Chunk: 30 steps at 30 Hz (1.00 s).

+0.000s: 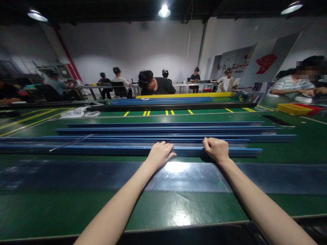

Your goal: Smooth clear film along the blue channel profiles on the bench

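Nearest of several long blue plastic strips (102,149) on the green table, one lies across my view beneath both hands. My left hand (160,153) is curled over its edge, fingers on the far side and thumb on the near side. To the right, my right hand (217,148) is closed in a fist-like grip at the same strip; its fingertips are hidden. More blue strips (166,131) lie parallel just beyond. Between me and the strips runs a wide sheet of clear plastic film (76,175), flat on the table.
The green table (163,211) has yellow line markings. Farther off lie a black rail (178,106), a yellow rail (189,95) and a phone (277,120). A yellow tray (292,109) stands at right. A person (160,85) bends over opposite; other people sit beyond.
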### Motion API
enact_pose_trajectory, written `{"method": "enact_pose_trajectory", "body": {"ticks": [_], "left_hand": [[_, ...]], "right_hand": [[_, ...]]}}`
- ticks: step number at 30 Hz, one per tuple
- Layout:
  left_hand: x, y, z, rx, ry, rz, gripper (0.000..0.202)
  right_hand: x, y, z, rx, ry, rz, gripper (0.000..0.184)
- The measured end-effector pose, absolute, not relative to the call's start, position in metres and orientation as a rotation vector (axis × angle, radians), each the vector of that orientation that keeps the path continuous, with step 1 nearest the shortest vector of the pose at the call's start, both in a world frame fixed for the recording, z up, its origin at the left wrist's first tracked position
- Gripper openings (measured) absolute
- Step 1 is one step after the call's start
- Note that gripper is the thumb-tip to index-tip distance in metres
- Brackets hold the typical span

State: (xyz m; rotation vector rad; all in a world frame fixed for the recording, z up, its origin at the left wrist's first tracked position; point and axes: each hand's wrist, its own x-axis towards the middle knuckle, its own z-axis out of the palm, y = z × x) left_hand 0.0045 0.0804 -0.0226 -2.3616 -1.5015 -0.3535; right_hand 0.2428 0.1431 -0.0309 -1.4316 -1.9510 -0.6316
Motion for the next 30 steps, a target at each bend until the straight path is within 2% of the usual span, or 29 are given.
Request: {"method": "enact_pose_trajectory", "body": {"ticks": [30], "left_hand": [[0.0049,0.0808,-0.0215,-2.355,-1.552,-0.312,0.027]], "right_hand": [[0.2435,0.1439,-0.0312,-1.416,-1.946,-0.633,0.048]]}}
